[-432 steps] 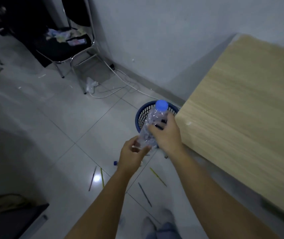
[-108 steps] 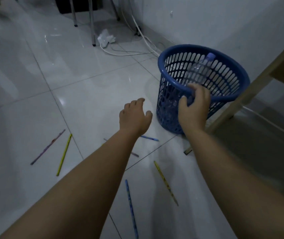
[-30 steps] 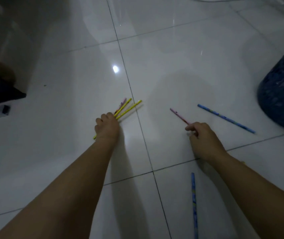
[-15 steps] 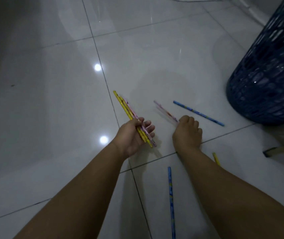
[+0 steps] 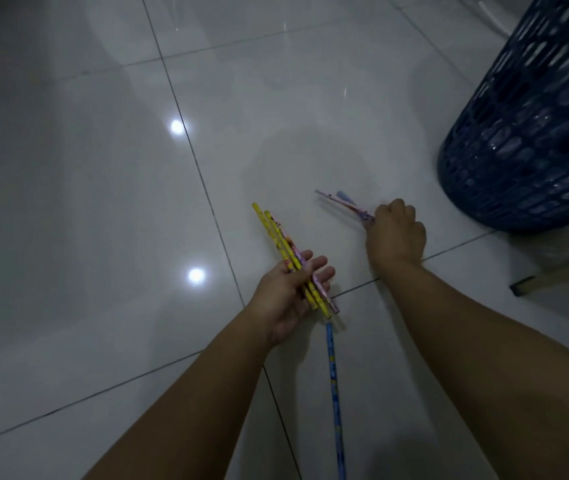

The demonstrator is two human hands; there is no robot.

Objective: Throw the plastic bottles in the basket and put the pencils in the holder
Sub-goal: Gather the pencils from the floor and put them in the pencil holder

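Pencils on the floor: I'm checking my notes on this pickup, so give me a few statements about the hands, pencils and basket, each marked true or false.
1. The left hand holds a bundle of yellow pencils. True.
2. The right hand is empty. False: it grips pencils, at least one pink, that stick out to its left.
3. A blue pencil lies on the floor between the forearms. True.
4. The blue basket has tipped onto its side. False: it stands upright, right of the right hand.
5. A pencil holder stands beside the basket. False: none is in view.
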